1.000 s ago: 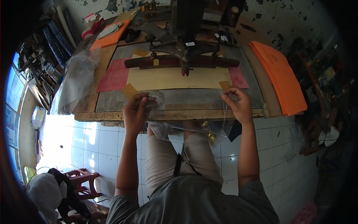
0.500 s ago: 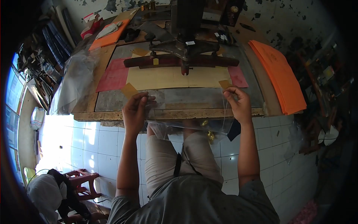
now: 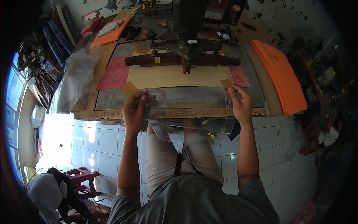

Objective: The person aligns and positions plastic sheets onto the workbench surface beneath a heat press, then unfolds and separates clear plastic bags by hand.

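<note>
A clear plastic sheet point(image 3: 175, 128) spans my two hands and droops below the front edge of the table. My left hand point(image 3: 134, 110) pinches its left end just over that edge. At the other end, my right hand point(image 3: 242, 104) pinches the sheet's right corner. Close beyond my left fingertips is an amber piece of tape point(image 3: 129, 89). A second amber tape piece point(image 3: 225, 83) lies at my right fingertips; I cannot tell whether they touch it. Behind my hands, a yellow sheet point(image 3: 156, 78) rests over pink paper point(image 3: 112, 74) beneath a dark red press bar point(image 3: 164, 62).
The press column point(image 3: 188, 18) rises at the table's back. Orange folded sheets point(image 3: 279, 76) lie on the right, with another orange sheet point(image 3: 106, 37) at back left. Crumpled clear plastic point(image 3: 76, 80) hangs over the left edge. A person point(image 3: 48, 194) sits low at left near a red stool point(image 3: 82, 183).
My right hand has shifted slightly right, and the plastic between my hands is spread a little wider. My left hand has hardly moved.
</note>
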Demonstrator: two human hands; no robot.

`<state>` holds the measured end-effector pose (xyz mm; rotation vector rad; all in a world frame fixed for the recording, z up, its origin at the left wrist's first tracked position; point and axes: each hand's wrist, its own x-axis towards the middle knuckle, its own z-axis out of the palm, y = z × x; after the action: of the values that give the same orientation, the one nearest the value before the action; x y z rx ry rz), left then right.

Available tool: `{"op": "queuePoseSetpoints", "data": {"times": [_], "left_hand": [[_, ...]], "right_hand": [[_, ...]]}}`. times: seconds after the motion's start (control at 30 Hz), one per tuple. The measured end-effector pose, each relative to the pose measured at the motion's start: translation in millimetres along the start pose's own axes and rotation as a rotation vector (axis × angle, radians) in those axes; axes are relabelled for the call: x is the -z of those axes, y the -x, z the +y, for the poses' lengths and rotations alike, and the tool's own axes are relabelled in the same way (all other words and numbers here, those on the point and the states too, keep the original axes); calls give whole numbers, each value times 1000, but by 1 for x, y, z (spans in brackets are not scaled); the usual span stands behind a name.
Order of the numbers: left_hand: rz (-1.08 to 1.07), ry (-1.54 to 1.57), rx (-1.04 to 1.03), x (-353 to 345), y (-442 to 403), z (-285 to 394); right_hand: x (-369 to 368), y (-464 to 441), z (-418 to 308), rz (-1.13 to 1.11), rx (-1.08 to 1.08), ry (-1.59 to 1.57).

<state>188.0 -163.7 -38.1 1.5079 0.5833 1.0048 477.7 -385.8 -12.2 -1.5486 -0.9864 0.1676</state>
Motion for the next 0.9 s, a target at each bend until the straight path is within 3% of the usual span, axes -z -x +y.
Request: {"op": "queuePoseSetpoints", "data": {"times": [0.47, 0.9], "left_hand": [[-13, -20, -4, -1, 1, 8], [-68, 34, -53, -6, 4, 65]], "right_hand": [[-3, 0, 4, 72, 41, -108], [13, -2, -16, 119, 5, -155]]}}
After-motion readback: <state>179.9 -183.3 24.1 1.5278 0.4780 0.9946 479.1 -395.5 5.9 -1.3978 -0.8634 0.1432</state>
